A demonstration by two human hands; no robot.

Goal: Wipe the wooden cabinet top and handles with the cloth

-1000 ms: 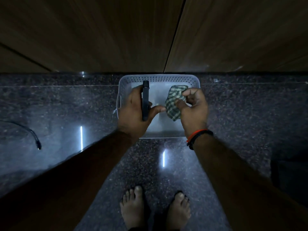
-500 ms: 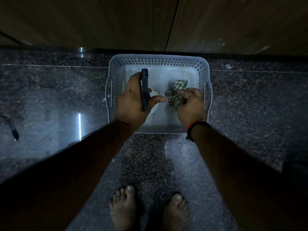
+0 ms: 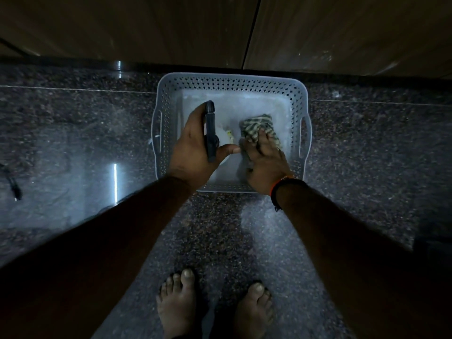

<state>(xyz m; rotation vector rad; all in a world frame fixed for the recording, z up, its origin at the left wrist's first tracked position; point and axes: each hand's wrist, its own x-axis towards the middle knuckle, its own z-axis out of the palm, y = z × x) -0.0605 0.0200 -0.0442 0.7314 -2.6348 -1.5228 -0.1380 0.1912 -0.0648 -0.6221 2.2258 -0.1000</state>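
Note:
A green-checked cloth (image 3: 259,127) lies inside a pale perforated plastic basket (image 3: 230,82) on the dark granite floor. My right hand (image 3: 265,160) reaches into the basket with its fingers resting on the cloth; a firm grip does not show. My left hand (image 3: 195,148) is over the basket's left half, closed around a spray bottle with a black trigger head (image 3: 210,129); the white body shows just under my thumb. Dark wooden cabinet doors (image 3: 137,30) rise right behind the basket.
A vertical seam between two cabinet doors (image 3: 252,33) runs above the basket. My bare feet (image 3: 178,304) stand on the granite floor near the bottom. A black cable end (image 3: 13,187) lies on the floor at far left.
Both hands have dropped into the basket. The cloth, held up in my right fingers before, now lies on the basket floor under them. The view has tilted down and closer.

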